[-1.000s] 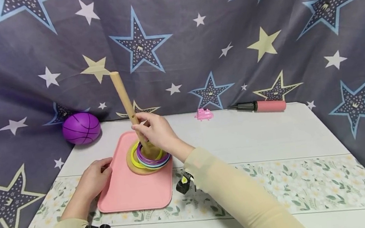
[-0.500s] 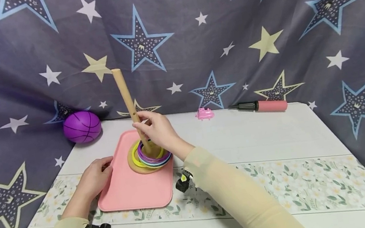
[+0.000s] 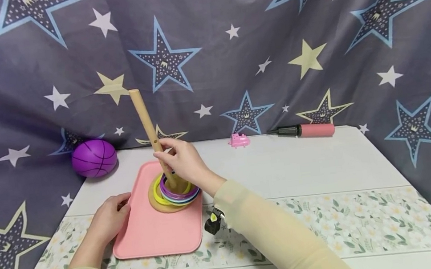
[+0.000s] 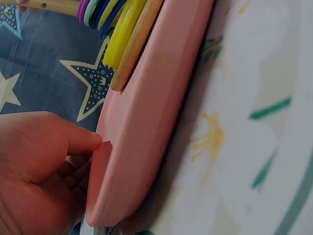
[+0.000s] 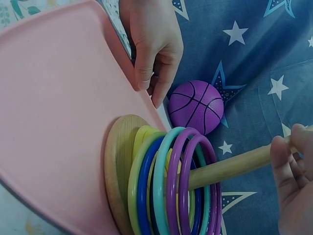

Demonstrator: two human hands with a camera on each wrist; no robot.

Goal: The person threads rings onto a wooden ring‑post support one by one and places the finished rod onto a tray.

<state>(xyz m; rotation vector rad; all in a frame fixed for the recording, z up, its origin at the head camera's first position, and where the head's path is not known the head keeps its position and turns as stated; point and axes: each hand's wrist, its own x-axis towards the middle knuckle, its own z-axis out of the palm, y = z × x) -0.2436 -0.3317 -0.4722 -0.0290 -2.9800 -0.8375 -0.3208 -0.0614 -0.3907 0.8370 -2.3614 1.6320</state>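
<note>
A wooden pole rises from a round wooden base on a pink tray. Rings in purple, turquoise, blue, green and yellow are stacked loosely around the foot of the pole. In the head view the pole leans to the left. My right hand pinches the pole between thumb and fingers, a little above the rings. At the tray's left edge, my left hand grips the rim, thumb on the inner side and fingers outside, as the left hand in the left wrist view also shows.
A purple ball with black lines sits at the table's back left corner. Along the back edge lie a small pink toy and a red and black hand pump. Behind the table hangs a star-patterned curtain.
The head view has tilted slightly, so everything appears a little lower. Both hands keep their places on the pole and the tray.
</note>
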